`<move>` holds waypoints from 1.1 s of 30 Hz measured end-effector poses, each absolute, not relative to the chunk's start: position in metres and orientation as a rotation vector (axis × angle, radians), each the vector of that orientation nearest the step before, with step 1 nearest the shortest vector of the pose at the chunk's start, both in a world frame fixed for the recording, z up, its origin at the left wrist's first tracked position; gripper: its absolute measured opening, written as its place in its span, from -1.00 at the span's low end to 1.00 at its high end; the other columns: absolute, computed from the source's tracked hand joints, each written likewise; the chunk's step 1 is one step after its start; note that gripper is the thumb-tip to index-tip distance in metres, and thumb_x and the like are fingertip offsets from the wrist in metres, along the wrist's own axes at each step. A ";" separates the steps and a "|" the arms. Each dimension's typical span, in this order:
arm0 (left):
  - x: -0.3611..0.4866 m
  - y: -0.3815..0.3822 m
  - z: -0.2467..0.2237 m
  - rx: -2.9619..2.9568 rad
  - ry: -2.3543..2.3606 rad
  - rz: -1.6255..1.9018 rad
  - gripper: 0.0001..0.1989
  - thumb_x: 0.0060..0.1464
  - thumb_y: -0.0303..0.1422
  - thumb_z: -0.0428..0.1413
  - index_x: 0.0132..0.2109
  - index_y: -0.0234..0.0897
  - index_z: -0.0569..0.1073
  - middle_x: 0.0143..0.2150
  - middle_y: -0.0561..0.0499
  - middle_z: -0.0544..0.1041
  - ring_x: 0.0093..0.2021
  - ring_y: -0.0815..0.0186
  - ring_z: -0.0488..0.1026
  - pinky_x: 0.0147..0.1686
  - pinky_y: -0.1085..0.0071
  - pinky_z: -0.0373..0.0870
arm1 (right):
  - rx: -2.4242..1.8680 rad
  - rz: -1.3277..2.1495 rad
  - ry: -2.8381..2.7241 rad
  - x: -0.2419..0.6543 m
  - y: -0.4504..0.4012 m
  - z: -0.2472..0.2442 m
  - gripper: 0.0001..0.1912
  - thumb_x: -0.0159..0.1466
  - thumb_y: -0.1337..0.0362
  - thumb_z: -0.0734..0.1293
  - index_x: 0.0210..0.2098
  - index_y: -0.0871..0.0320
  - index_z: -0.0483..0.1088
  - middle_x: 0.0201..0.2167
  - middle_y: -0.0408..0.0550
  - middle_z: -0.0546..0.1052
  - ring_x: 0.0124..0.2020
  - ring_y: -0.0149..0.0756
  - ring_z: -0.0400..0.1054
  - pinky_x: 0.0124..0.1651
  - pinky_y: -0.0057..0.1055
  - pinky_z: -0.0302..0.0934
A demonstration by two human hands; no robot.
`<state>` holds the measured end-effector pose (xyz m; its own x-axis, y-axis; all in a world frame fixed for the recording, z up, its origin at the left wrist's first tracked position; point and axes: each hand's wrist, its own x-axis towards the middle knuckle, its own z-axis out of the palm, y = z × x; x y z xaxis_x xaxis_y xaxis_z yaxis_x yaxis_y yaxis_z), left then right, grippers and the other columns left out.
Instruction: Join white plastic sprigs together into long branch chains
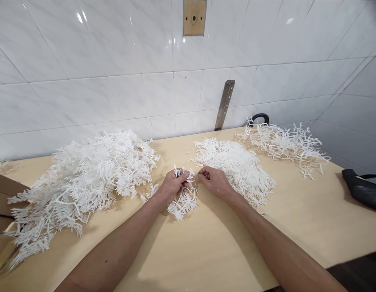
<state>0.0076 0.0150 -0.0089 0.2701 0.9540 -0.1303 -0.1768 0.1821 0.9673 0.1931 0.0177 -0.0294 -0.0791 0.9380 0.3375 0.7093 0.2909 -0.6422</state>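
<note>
My left hand (175,183) is closed around a white branched plastic sprue (184,202), whose twigs stick out above and below the fingers. My right hand (214,180) is beside it to the right, a small gap away, with thumb and fingertips pinched together. Whatever those fingertips hold, if anything, is too small to make out. Left of my hands lies a large heap of white branched sprues (108,170) with many fine tips. Just behind my right hand is a pile of small, loose-looking white pieces (236,166).
A tangle of barer white branches (285,144) lies at the back right, with a black curved handle (261,118) behind it. A black object (362,188) rests at the right edge. A metal strip (224,105) leans on the tiled wall. A brown box (7,198) stands at left.
</note>
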 end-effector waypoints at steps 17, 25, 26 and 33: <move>0.008 0.018 -0.013 1.012 0.970 1.068 -0.57 -0.18 -0.07 0.34 -0.45 -0.26 0.32 -0.61 0.14 0.33 -0.61 0.46 0.25 -0.62 0.52 0.18 | -1.466 0.418 -1.924 0.188 0.013 -0.022 -0.84 0.21 0.38 0.27 -0.36 0.10 0.50 -0.44 -0.11 0.59 -0.41 -0.27 0.44 -0.27 -0.38 0.24; 0.008 0.019 -0.011 1.028 0.977 1.015 -0.58 -0.13 -0.08 0.33 -0.42 -0.26 0.31 -0.62 0.16 0.29 -0.62 0.47 0.22 -0.65 0.54 0.15 | -1.495 0.412 -1.888 0.194 0.018 -0.024 -0.82 0.20 0.41 0.27 -0.35 0.12 0.51 -0.41 -0.12 0.59 -0.42 -0.31 0.41 -0.28 -0.41 0.21; 0.008 0.019 -0.011 1.032 0.978 1.016 -0.58 -0.12 -0.08 0.32 -0.42 -0.26 0.31 -0.62 0.15 0.30 -0.62 0.47 0.22 -0.65 0.54 0.15 | -1.489 0.413 -1.884 0.194 0.018 -0.025 -0.82 0.20 0.41 0.27 -0.35 0.11 0.51 -0.41 -0.13 0.59 -0.41 -0.32 0.42 -0.27 -0.41 0.21; 0.008 0.016 -0.010 1.043 0.962 1.018 -0.56 -0.16 -0.05 0.33 -0.45 -0.27 0.31 -0.63 0.15 0.30 -0.62 0.47 0.21 -0.65 0.54 0.14 | -1.455 0.351 -1.741 0.188 0.017 -0.035 -0.82 0.21 0.40 0.26 -0.31 0.13 0.51 -0.38 -0.09 0.60 -0.37 -0.28 0.45 -0.24 -0.39 0.25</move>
<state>0.0079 0.0162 -0.0095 0.2440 0.9605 -0.1336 -0.1875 0.1818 0.9653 0.1876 0.0174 -0.0355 0.0045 0.9139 0.4059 0.6850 0.2929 -0.6671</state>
